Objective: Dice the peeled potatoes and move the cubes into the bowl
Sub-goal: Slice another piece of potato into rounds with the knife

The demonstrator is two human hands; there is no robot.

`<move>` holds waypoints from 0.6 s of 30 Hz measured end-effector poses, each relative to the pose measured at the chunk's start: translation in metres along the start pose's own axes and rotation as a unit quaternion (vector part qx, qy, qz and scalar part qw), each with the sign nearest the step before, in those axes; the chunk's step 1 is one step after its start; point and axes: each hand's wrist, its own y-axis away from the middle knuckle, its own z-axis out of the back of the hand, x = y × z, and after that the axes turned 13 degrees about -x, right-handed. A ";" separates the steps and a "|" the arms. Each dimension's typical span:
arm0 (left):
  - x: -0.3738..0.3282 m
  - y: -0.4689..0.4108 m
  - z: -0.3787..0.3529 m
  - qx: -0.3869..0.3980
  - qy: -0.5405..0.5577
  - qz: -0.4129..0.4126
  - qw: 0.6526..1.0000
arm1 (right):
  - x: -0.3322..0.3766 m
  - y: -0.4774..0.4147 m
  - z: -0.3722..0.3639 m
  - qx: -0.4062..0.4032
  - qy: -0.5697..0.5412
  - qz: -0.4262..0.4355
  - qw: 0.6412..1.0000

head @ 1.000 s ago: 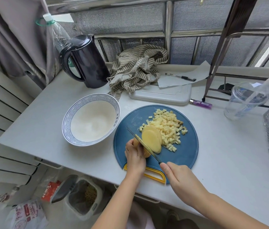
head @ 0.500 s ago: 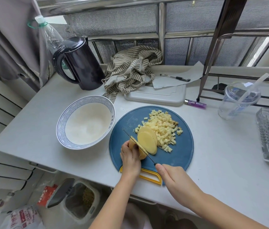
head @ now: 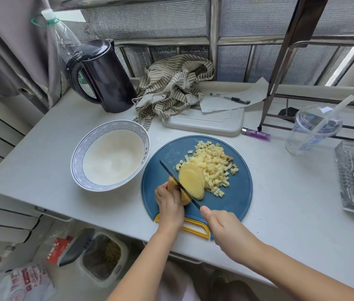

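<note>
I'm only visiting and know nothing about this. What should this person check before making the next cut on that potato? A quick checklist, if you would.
1. Potato held firm: ok. The left hand grips the potato on the board.
2. Knife under control: ok. The right hand grips the knife by its handle, with the blade on the potato.
3. Fingers clear of the blade: cannot tell. The fingertips are hidden under the left hand, close beside the blade.
4. Room for new slices: not ok. The slices lean against the cubes.
5. Bowl ready: ok. The bowl stands left of the board with no cubes in it.
</note>
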 end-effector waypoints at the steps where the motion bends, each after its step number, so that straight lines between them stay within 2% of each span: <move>1: 0.000 0.000 0.000 -0.003 0.001 0.003 1.000 | 0.002 0.000 -0.001 0.001 0.003 0.001 1.000; 18: 0.000 -0.004 -0.001 -0.001 -0.016 -0.002 1.000 | 0.019 -0.009 0.012 0.039 0.040 -0.022 0.998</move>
